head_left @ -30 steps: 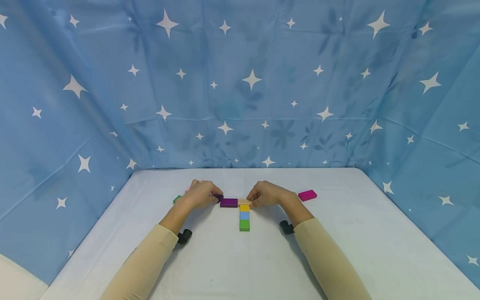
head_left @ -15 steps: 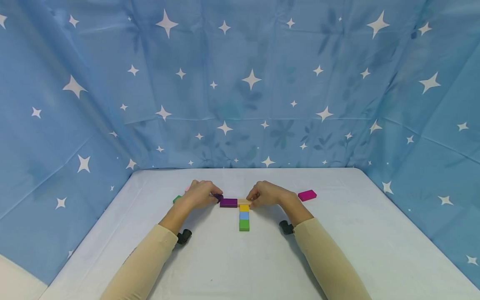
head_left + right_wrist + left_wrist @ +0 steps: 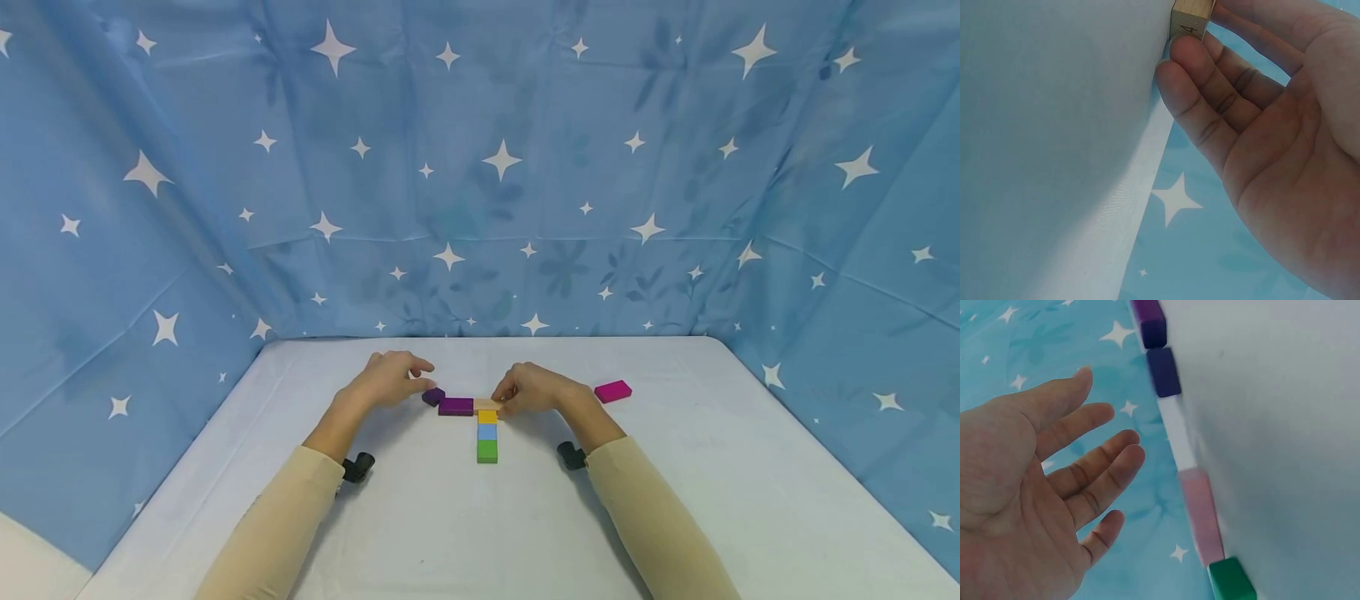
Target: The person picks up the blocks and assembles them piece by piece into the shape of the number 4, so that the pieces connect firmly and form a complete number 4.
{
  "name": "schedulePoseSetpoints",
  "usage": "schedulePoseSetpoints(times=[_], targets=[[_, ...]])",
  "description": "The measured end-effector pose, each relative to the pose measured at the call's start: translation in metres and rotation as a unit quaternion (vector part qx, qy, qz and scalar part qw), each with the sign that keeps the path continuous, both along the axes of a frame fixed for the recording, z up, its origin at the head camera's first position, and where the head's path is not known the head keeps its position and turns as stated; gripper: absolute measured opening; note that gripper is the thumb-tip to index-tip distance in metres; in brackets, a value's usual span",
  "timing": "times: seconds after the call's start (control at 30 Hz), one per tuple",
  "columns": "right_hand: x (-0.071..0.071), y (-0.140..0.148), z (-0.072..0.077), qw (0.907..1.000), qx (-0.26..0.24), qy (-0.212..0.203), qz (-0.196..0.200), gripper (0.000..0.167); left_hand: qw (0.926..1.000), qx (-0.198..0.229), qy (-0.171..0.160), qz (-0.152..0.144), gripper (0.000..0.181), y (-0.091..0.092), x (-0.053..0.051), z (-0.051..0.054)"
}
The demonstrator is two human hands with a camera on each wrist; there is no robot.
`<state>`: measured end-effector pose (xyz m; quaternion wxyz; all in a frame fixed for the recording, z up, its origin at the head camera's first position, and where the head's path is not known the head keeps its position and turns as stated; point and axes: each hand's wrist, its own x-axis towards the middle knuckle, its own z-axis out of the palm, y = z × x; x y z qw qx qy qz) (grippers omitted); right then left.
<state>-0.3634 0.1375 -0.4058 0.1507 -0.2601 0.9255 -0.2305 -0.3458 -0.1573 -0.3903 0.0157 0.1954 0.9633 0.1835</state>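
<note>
On the white tabletop (image 3: 420, 533), the person's right hand (image 3: 536, 388) pinched between its fingers the pale wooden block (image 3: 483, 405), which lay between the purple rectangular block (image 3: 456, 407) and those fingers, above the yellow block (image 3: 487, 417). A sideways pull on release could probably drag the wooden block out of line. The left hand (image 3: 385, 379), its fingers spread, held nothing; a low sweep might knock the small dark-purple block (image 3: 433, 397), which already lay askew just beside them.

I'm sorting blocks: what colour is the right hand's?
Tan wooden block; clearest in right wrist view.
</note>
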Motion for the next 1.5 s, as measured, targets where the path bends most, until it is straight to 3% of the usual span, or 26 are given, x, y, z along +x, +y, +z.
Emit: schedulePoseSetpoints(times=[0.23, 0.37, 0.67, 0.9, 1.5], targets=[[0.001, 0.000, 0.000, 1.0000, 0.000, -0.003, -0.006, 0.027, 0.9977, 0.059, -0.034, 0.005, 0.047, -0.020, -0.004, 0.009], [0.001, -0.001, 0.000, 1.0000, 0.004, -0.002, -0.007, 0.027, 0.9973, 0.066, -0.029, 0.015, 0.047, -0.028, -0.005, 0.011], [0.000, -0.001, -0.002, 0.9999, 0.006, -0.001, -0.015, 0.026, 0.9962, 0.083, -0.027, 0.008, 0.043, -0.036, -0.008, 0.009], [0.001, -0.001, -0.002, 0.9999, 0.007, 0.000, -0.014, 0.027, 0.9967, 0.080, -0.017, -0.001, 0.040, -0.041, -0.011, 0.006], [0.002, -0.001, 0.000, 0.9998, 0.008, -0.006, -0.018, 0.029, 0.9970, 0.060, -0.048, 0.008, 0.038, -0.048, -0.016, -0.007]])
